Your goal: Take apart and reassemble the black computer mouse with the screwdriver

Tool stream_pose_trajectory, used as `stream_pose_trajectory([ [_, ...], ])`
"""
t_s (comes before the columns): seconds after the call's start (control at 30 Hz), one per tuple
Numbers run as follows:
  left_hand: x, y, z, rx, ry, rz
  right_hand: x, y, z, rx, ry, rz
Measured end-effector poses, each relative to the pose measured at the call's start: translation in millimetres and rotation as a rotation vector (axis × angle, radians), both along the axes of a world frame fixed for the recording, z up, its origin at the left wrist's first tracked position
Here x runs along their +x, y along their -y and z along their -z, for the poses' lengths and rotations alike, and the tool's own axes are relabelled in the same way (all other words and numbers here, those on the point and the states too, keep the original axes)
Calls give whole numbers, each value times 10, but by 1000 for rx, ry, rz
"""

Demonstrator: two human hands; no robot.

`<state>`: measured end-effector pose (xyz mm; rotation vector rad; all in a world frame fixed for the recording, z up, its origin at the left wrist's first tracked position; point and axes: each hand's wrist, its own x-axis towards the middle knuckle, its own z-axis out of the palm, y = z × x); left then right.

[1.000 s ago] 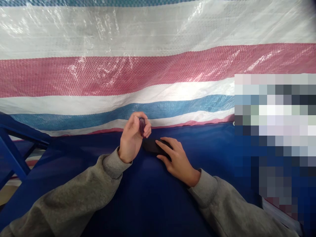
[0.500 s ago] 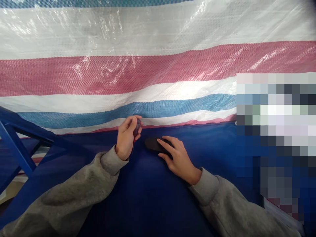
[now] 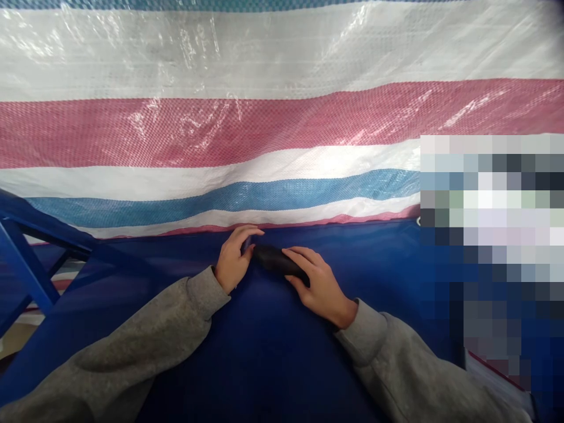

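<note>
A small black oblong object (image 3: 272, 258) lies on the dark blue cloth (image 3: 264, 352) in front of me. My right hand (image 3: 318, 284) rests on its right end, fingers curled over it. My left hand (image 3: 234, 259) is down at the object's left end, fingers pinched round a small dark thing (image 3: 247, 243) that touches or nearly touches it; most of that thing is hidden by the fingers. Both arms wear grey sleeves.
A striped white, red and blue woven tarp (image 3: 264, 129) hangs as a wall right behind the cloth. A blue metal frame (image 3: 26, 247) stands at the left. A blurred-out patch (image 3: 491, 247) covers the right side.
My left hand, raised with the small dark thing a second ago, has come down to the left end of the black object. My right hand has stayed on the object.
</note>
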<state>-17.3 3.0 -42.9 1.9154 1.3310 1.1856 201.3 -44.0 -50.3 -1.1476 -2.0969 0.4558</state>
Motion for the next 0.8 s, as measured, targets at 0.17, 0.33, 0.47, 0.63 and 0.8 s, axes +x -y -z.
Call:
stream_pose_trajectory([
  [0.17,-28,54,-54,148,-107,230,26,-23,-39,-90,-61,62],
  [0.33,-29,42,3,233,-383,345,4,-41,-19,-47,3,127],
  [0.47,-8,18,43,223,-438,275,-6,-44,20,14,16,160],
  [0.63,3,11,38,217,-430,266,39,-49,40,87,24,138],
  [0.8,2,7,35,187,-397,259,62,-57,52,113,18,126],
])
